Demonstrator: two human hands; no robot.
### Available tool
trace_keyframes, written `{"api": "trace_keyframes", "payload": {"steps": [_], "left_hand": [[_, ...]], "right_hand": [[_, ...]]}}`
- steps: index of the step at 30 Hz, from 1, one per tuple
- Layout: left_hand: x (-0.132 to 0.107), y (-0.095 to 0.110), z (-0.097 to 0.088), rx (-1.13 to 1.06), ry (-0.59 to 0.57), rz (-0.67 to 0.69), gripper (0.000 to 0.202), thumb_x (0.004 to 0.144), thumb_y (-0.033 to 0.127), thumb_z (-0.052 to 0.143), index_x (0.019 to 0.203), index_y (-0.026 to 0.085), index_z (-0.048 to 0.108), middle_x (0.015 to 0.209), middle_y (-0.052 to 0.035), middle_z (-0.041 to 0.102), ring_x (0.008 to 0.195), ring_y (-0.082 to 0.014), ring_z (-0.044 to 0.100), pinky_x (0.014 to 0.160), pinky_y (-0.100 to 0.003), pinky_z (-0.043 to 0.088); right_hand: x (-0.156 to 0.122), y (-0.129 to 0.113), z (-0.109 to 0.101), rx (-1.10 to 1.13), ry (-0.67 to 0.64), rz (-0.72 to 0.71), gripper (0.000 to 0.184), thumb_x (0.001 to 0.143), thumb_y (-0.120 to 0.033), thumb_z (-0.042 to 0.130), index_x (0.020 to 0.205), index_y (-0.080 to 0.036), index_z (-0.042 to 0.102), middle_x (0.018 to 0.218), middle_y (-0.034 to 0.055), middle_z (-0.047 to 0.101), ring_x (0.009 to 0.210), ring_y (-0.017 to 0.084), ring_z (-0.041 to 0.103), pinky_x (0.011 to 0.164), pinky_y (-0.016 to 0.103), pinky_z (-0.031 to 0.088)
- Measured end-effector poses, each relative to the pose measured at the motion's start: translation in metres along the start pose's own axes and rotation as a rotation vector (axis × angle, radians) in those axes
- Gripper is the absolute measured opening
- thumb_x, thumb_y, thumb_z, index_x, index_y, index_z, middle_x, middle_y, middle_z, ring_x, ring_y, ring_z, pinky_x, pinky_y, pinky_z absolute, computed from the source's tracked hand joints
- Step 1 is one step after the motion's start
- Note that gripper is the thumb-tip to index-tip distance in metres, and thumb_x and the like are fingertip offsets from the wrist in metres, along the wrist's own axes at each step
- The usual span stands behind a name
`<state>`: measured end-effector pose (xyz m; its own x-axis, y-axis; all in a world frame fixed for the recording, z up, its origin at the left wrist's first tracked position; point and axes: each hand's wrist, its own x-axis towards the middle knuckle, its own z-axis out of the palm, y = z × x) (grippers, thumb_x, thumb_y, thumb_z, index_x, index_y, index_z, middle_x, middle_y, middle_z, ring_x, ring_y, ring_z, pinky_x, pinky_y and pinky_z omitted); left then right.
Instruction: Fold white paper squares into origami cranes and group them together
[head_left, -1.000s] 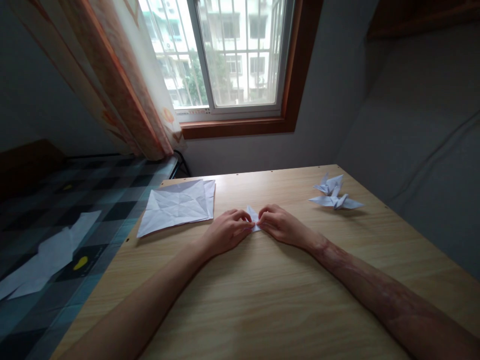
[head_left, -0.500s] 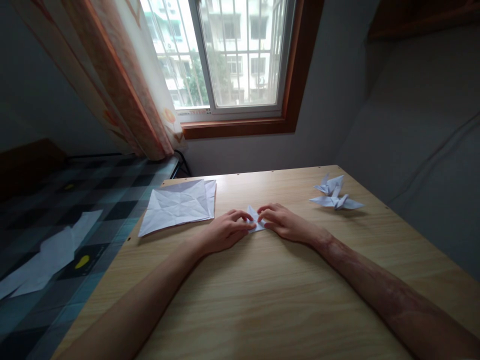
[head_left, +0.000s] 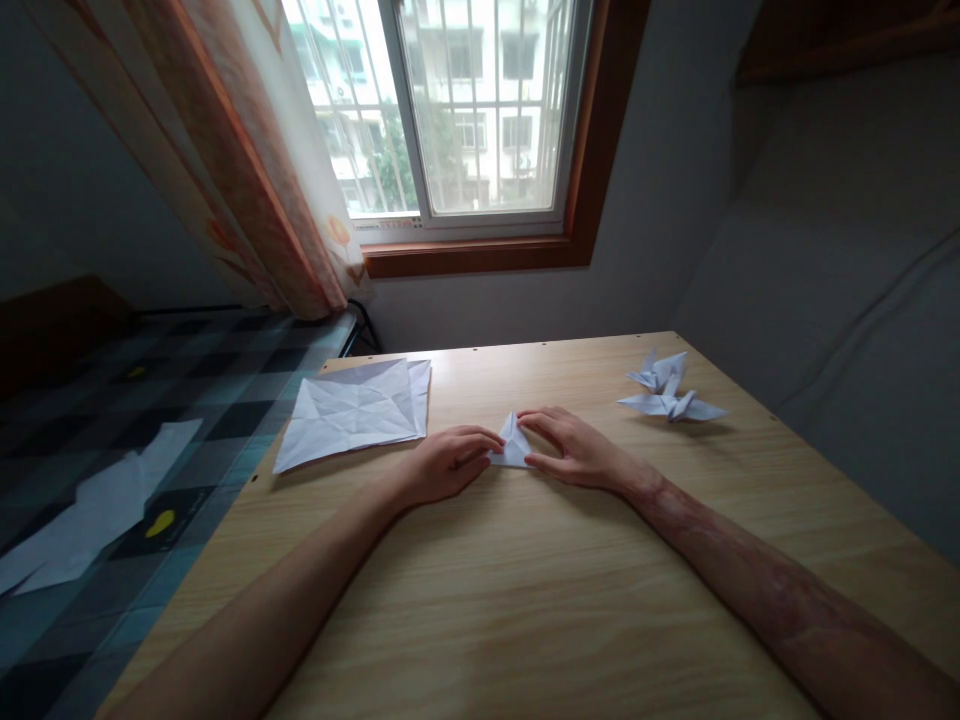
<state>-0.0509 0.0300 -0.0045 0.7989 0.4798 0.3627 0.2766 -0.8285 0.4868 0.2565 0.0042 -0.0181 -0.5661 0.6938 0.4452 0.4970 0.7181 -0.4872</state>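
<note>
A small white piece of folded paper (head_left: 514, 450), triangular with its point away from me, lies on the wooden table between both hands. My left hand (head_left: 452, 464) has its fingers closed at the paper's left edge, with fingertips over that side. On the other side, my right hand (head_left: 574, 447) holds the paper's right edge, index finger near the top point and thumb at the lower right corner. The undersides of the fingers are hidden.
Creased white paper sheets (head_left: 360, 412) lie at the table's left. Two folded paper cranes (head_left: 673, 405) stand at the back right. More white paper (head_left: 112, 510) rests on the checked bed (head_left: 247, 420) beside the table (head_left: 480, 600). A window (head_left: 487, 120) is behind.
My fingers have drawn apart from the paper's middle, so more of the triangle shows. My right hand's index finger and thumb are spread wider along its edge.
</note>
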Motion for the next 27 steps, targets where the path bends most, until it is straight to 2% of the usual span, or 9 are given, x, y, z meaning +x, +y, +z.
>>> {"api": "trace_keyframes", "payload": {"steps": [5,8,11,15,19,24,27], "left_hand": [[0.000,-0.001,0.002,0.095,0.068,-0.027,0.030,0.105,0.024,0.064,0.134,0.023,0.071,0.117,-0.0072,0.083,0.107,-0.0203,0.079,0.102,-0.034,0.060],[0.002,0.002,0.003,0.134,0.099,0.015,0.026,0.105,0.022,0.063,0.128,0.024,0.074,0.107,-0.0052,0.083,0.096,-0.0190,0.078,0.094,-0.033,0.060],[0.004,0.005,0.003,0.150,0.081,0.089,0.022,0.105,0.019,0.061,0.118,0.025,0.079,0.104,-0.0057,0.082,0.093,-0.0182,0.076,0.088,-0.031,0.059],[0.004,0.008,0.002,0.167,0.042,0.129,0.024,0.100,0.017,0.063,0.110,0.027,0.082,0.108,-0.0058,0.081,0.094,-0.0186,0.075,0.089,-0.032,0.058],[0.002,0.009,0.003,0.180,0.057,0.139,0.023,0.095,0.017,0.067,0.105,0.029,0.084,0.107,-0.0048,0.081,0.091,-0.0187,0.075,0.089,-0.034,0.058],[0.003,0.015,0.003,0.183,0.043,0.115,0.016,0.088,0.024,0.075,0.101,0.028,0.083,0.104,-0.0058,0.078,0.087,-0.0193,0.073,0.086,-0.034,0.059],[0.005,0.017,0.004,0.219,0.045,0.106,0.009,0.095,0.030,0.074,0.092,0.026,0.081,0.093,-0.0056,0.077,0.081,-0.0181,0.071,0.082,-0.033,0.058]], "right_hand": [[0.000,0.000,0.001,-0.037,-0.017,-0.010,0.055,0.101,-0.035,0.077,0.153,-0.026,0.061,0.156,0.0148,0.064,0.142,0.032,0.061,0.121,0.053,0.050],[0.000,0.000,0.000,-0.039,-0.043,-0.011,0.047,0.108,-0.035,0.069,0.153,-0.025,0.062,0.159,0.0148,0.062,0.144,0.032,0.059,0.122,0.053,0.049],[0.000,0.001,0.000,-0.042,-0.055,-0.009,0.040,0.113,-0.032,0.059,0.152,-0.025,0.064,0.157,0.0147,0.064,0.144,0.031,0.060,0.122,0.054,0.049],[0.000,0.003,0.002,-0.061,-0.047,-0.003,0.049,0.106,-0.041,0.072,0.152,-0.026,0.063,0.158,0.0148,0.063,0.142,0.033,0.061,0.121,0.055,0.050],[0.000,0.001,0.002,-0.077,-0.042,0.000,0.063,0.097,-0.050,0.083,0.153,-0.027,0.062,0.158,0.0147,0.063,0.142,0.035,0.061,0.120,0.055,0.051],[0.000,-0.002,0.002,-0.079,-0.007,0.000,0.064,0.095,-0.046,0.085,0.152,-0.027,0.063,0.155,0.0148,0.066,0.139,0.034,0.064,0.119,0.055,0.053],[0.000,-0.001,0.003,-0.088,-0.006,-0.014,0.065,0.095,-0.044,0.085,0.153,-0.027,0.061,0.154,0.0151,0.066,0.138,0.034,0.064,0.118,0.055,0.053]]}}
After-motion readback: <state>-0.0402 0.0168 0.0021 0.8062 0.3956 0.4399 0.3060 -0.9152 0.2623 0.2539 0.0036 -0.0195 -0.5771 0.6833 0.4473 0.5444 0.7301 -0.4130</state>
